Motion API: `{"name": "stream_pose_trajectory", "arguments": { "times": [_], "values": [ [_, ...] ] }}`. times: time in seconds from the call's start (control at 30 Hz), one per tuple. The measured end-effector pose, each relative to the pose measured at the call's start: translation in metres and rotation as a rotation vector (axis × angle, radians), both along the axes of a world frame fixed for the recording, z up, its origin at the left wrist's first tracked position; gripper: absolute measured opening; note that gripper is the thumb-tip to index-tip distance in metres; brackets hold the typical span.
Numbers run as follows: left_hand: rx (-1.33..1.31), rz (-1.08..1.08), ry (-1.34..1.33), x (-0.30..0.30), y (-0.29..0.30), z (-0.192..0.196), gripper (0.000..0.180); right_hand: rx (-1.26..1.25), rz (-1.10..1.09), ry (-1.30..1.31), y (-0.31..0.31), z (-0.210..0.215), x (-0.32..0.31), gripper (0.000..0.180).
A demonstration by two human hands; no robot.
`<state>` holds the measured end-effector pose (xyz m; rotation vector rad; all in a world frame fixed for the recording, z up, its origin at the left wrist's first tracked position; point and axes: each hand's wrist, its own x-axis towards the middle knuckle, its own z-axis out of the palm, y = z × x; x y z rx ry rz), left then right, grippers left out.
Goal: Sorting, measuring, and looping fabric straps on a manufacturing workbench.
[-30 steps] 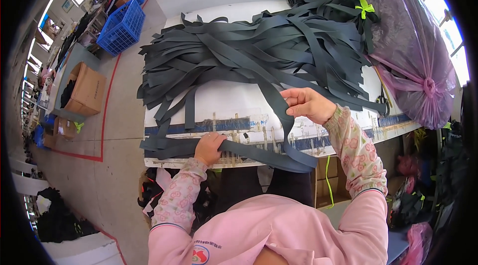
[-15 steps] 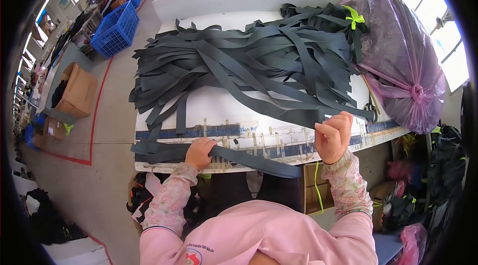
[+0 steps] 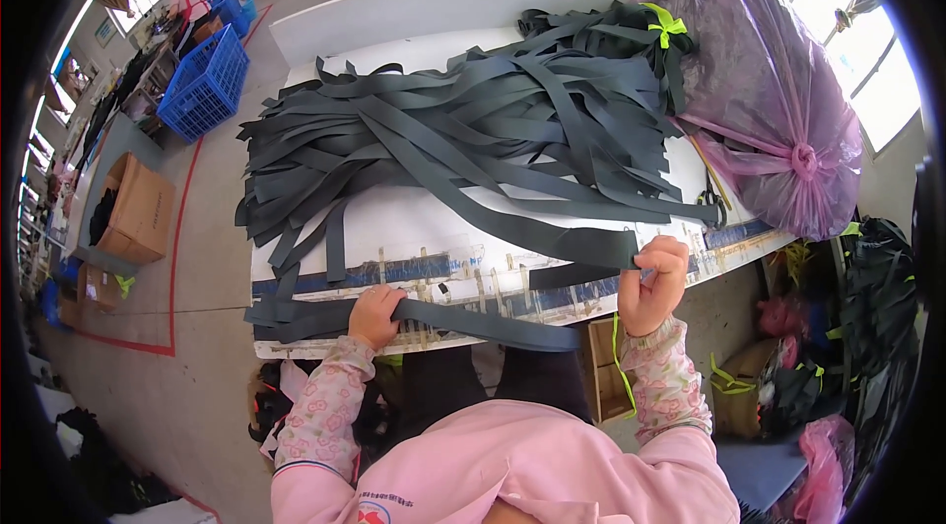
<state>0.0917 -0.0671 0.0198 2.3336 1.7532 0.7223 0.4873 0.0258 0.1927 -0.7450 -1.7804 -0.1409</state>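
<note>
Head view. Landmark: the wide heap of dark grey, flat fabric strips [image 3: 463, 120], lying across the white, flat tabletop [image 3: 394, 219].

Item: one long, dark grey fabric strip [image 3: 552, 240], extending from the heap's near side. Long axis slants rightward and toward you; its near end meets your right hand [image 3: 655, 286], the nearer one, which pinches it with curled fingers. Other end merges into the heap; you cannot tell where it stops.

Item: layered bundle of dark grey fabric strips [image 3: 483, 325], on your side of the heap, long axis left to right. Your left hand [image 3: 375, 317] grasps it toward its left end.

In the way: a short, dark grey strip length [image 3: 570, 276], between heap and bundle, running to your right hand; overlapping strips within the heap.

Around: purple, translucent plastic bag [image 3: 769, 100], right of the heap; bright yellow fabric tie [image 3: 666, 25], at its far right; blue plastic crate [image 3: 204, 86], well left of it.
</note>
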Motion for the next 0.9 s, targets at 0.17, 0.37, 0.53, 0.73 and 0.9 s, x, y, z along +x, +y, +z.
{"name": "stream_pose_trajectory", "arguments": {
  "times": [0.17,0.37,0.53,0.73,0.9],
  "values": [
    [0.022,0.001,-0.006,0.0,0.001,-0.004,0.035,-0.388,-0.047,0.504,-0.011,0.018,0.051,0.025],
    [-0.012,-0.008,0.001,0.0,0.0,-0.006,0.036,-0.366,-0.207,0.783,-0.066,0.066,0.205,0.036],
    [-0.051,-0.023,0.025,0.0,-0.003,-0.004,0.04,-0.697,-0.222,0.651,-0.045,0.019,0.203,0.045],
    [-0.029,-0.019,0.01,0.001,0.006,-0.013,0.037,-1.103,0.045,0.951,-0.016,-0.041,0.172,0.047],
    [-0.001,-0.025,0.053,-0.002,0.005,-0.016,0.037,-0.962,0.006,1.206,-0.051,-0.075,0.226,0.045]
  ]
}}
